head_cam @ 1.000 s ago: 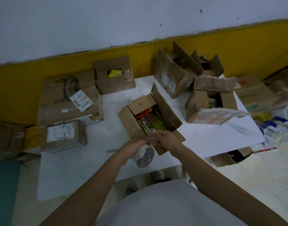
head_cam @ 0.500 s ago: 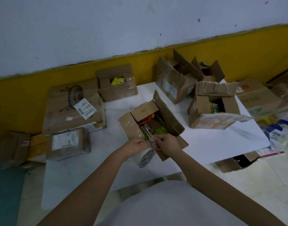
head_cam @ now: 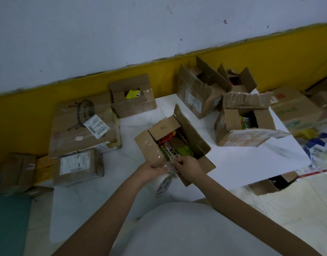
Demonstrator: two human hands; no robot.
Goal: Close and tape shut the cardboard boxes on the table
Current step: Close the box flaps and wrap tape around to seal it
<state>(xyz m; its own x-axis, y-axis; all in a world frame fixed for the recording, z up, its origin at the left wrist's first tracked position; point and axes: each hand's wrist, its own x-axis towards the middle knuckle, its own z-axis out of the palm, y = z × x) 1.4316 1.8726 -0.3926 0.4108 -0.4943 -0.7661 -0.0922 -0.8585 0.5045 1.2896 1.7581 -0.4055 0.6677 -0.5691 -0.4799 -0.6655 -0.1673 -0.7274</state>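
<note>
Left hand (head_cam: 151,169) grips tape roll (head_cam: 163,185), right hand (head_cam: 188,168) pinches its free end, at 6 o'clock of the mid-table open cardboard box (head_cam: 194,137); risk: slack clear tape folds onto itself, flaps not yet folded.

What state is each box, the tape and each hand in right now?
Centre box: open, flaps up, goods inside.
Right box: open, flaps splayed.
Tall box: open.
Rear box: open.
Small box: top partly open.
Flat box: closed, taped.
Parcel: closed, taped.
Tape roll: held, end peeled free.
Left hand: grips the tape roll.
Right hand: pinches the tape end.
</note>
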